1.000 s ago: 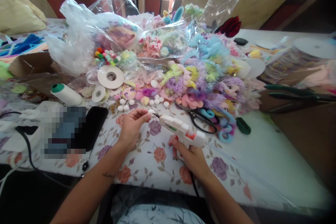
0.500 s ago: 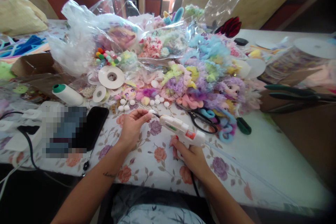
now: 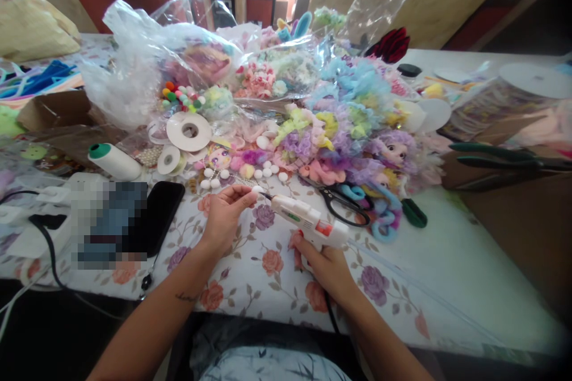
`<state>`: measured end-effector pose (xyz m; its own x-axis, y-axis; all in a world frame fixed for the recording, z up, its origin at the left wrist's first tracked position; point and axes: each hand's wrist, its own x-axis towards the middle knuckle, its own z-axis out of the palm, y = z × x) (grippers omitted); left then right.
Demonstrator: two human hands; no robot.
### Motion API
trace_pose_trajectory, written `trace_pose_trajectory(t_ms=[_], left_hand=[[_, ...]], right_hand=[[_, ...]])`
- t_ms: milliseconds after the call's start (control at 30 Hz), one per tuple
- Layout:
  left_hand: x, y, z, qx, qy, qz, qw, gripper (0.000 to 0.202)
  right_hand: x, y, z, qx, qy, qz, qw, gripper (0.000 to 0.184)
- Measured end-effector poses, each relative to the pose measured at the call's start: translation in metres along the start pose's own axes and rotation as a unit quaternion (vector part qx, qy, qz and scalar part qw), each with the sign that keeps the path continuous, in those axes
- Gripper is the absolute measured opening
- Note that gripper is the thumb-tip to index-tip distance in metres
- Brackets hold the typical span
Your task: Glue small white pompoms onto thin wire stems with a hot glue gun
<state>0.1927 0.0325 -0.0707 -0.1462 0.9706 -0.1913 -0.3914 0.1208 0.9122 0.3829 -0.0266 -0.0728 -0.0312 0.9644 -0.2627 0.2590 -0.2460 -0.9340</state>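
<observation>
My right hand [image 3: 319,256] is wrapped round the handle of a white glue gun [image 3: 297,214], a finger at its trigger. A clear glue stick [image 3: 375,255] trails from the back of the gun. Between the thumb and forefinger of my left hand [image 3: 227,211] is a small white ball [image 3: 258,189]. The gun's dark nozzle points left and is at the ball; whether it touches, I cannot tell. Several similar white balls [image 3: 267,171] lie on the table just beyond my hands.
Black-handled scissors [image 3: 346,207] lie right of the gun. A phone [image 3: 161,214], a thread cone [image 3: 114,161] and a ribbon spool [image 3: 188,131] are on the left. Pastel doll trims and plastic bags [image 3: 134,65] pile up behind. Green-handled pliers [image 3: 500,158] rest on a cardboard box [image 3: 513,214] at right.
</observation>
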Motion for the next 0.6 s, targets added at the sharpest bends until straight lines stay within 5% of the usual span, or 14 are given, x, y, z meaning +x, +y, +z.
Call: trace_pose_trajectory(t_ms=[367,600], left_hand=[[0.001,-0.002,-0.001,-0.017,0.004,0.006,1.000,0.022],[0.004,0.002,-0.002,-0.101,0.025,-0.037,0.994,0.026]], right_hand=[[-0.002,0.007,0.004,-0.014,0.019,0.019,1.000,0.034],[-0.007,-0.006,0.003,-0.104,0.070,-0.047,0.991,0.026]])
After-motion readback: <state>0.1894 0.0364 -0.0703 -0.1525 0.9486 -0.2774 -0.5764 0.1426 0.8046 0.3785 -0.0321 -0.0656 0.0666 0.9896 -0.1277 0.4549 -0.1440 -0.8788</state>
